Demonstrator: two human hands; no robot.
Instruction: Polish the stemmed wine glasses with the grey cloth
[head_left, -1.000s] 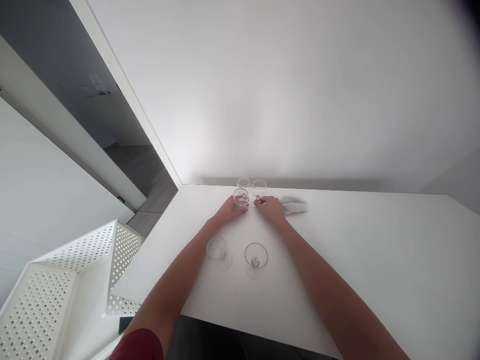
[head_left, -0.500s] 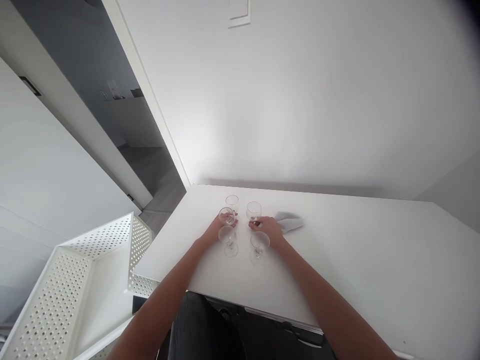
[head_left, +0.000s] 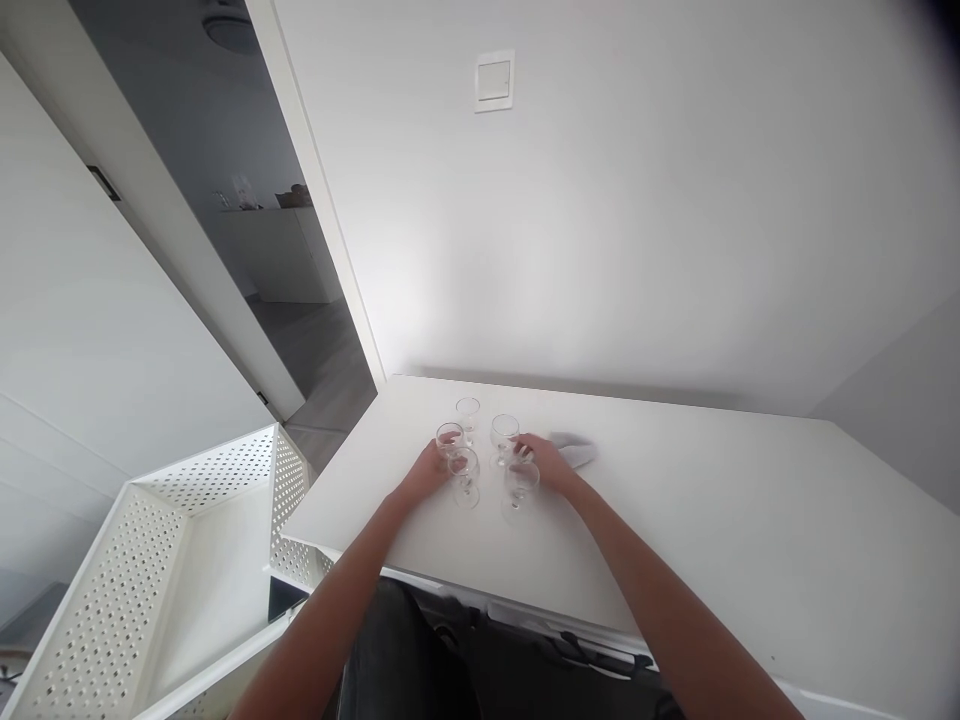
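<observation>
- Head view: we've got five clear stemmed glasses (head_left: 463, 465) bunched toward the worktop's (head_left: 712, 520) left end.
- Our left hand (head_left: 427, 468) is wrapped round the leftmost glass (head_left: 449, 437); our right hand (head_left: 546, 462) is up against the right-hand pair, can't tell if it's gripping.
- We'd call the glass handling partway: tight bunch, letting go not done yet.
- Grey cloth (head_left: 574, 450) beside our right hand, light switch (head_left: 494, 81) on the wall (head_left: 637, 220), perforated white bin (head_left: 206, 590) lower left.

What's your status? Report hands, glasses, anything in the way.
Left hand at the leftmost glass, right hand at the rear right glass; grips unclear. Five stemmed glasses upright, clustered on the white table. Pale cloth beside the right hand.
</observation>
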